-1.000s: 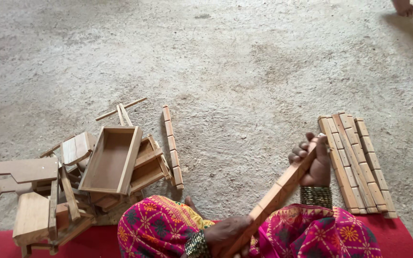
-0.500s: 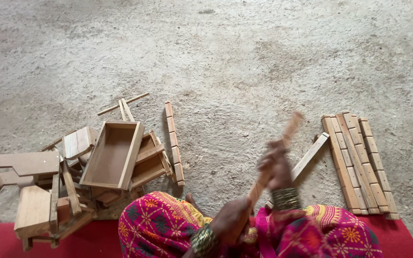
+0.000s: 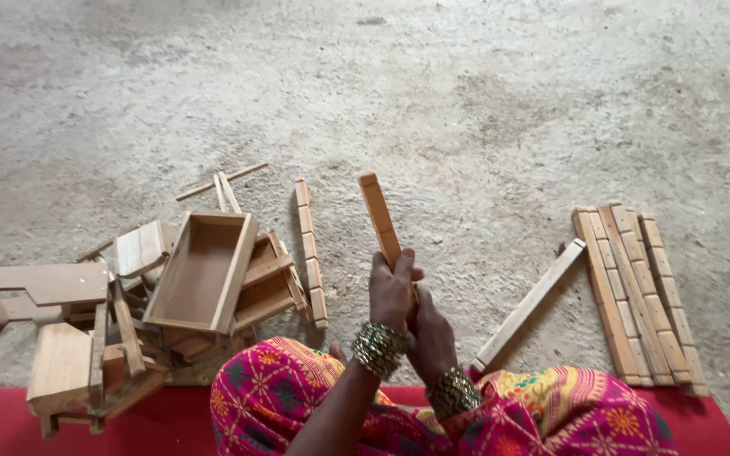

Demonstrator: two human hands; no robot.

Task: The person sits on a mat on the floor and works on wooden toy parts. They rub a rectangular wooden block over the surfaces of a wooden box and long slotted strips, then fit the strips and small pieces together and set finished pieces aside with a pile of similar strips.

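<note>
A notched wooden slat [image 3: 379, 218] is held upright over the concrete floor [image 3: 466, 101], both grips closed around its lower end: left hand [image 3: 392, 291] above, right hand [image 3: 429, 331] below, between box pile [image 3: 204, 270] and slat stack [image 3: 635, 291].

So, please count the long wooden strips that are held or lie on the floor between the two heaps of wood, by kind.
Held strip: 1
Notched strip on the floor: 1
Plain slat on the floor: 1
Total: 3
</note>
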